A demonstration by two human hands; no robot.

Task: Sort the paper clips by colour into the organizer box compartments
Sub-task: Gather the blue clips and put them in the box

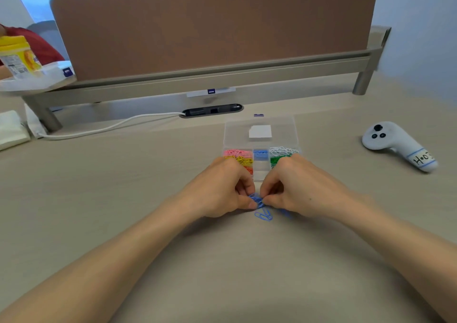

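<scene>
While forearms converge over desk [123, 174], left hand [222, 186] and right hand [299, 186], fingers curled, pinch blue paper clips [257, 200]

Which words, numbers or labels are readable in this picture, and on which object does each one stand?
"H03" (last character unclear): handwritten on the controller.
Print on the jar: blurred, unreadable.
Marks on the blue tags of the rail: too small to read.
The sticker on the box lid: no text visible.
</scene>
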